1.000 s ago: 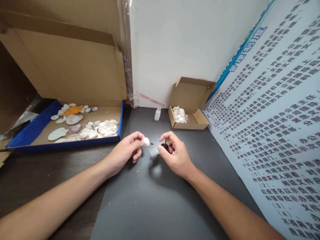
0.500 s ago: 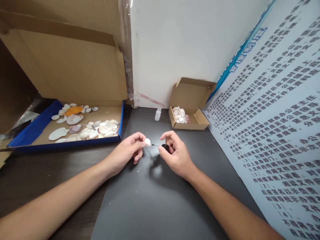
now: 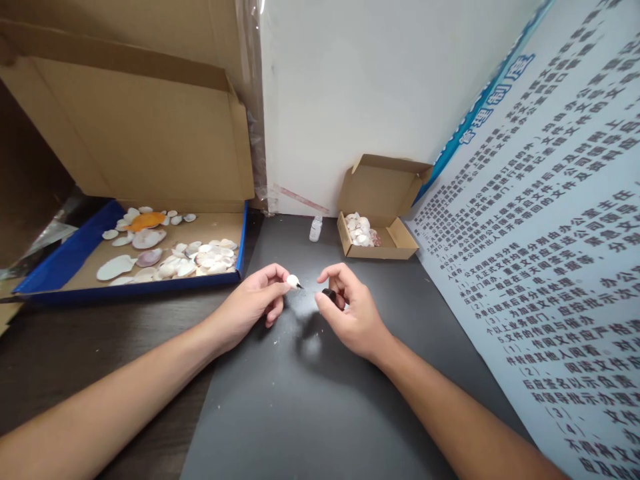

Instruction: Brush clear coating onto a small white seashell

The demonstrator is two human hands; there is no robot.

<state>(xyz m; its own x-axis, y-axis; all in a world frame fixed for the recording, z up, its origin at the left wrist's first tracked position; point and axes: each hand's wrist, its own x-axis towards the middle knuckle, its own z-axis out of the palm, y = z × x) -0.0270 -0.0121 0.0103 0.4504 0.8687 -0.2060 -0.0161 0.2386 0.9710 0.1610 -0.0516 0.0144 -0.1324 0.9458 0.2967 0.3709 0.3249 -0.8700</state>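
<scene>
A small white shell (image 3: 292,281) is pinched between the thumb and index finger of my left hand (image 3: 267,293). My right hand (image 3: 347,303) grips a black brush cap (image 3: 329,294) by its round top. The cap's dark brush tip (image 3: 299,287) lies against the right edge of the shell, as far as I can see; its thin stem is hard to make out. Beyond both hands, a small clear glass bottle (image 3: 315,230) with whitish contents and no cap stands upright on the grey mat (image 3: 300,400).
At the left, an open blue-edged cardboard box (image 3: 150,291) holds many white shells (image 3: 205,260) and an orange shell (image 3: 147,221). A smaller open box (image 3: 383,253) with pale shells (image 3: 359,230) stands at the back right. A printed board (image 3: 545,220) leans along the right side.
The brush tip, earlier just right of the shell, has come to the shell's edge. The shell has shifted slightly left and up and appears tilted. Both hands have moved only slightly.
</scene>
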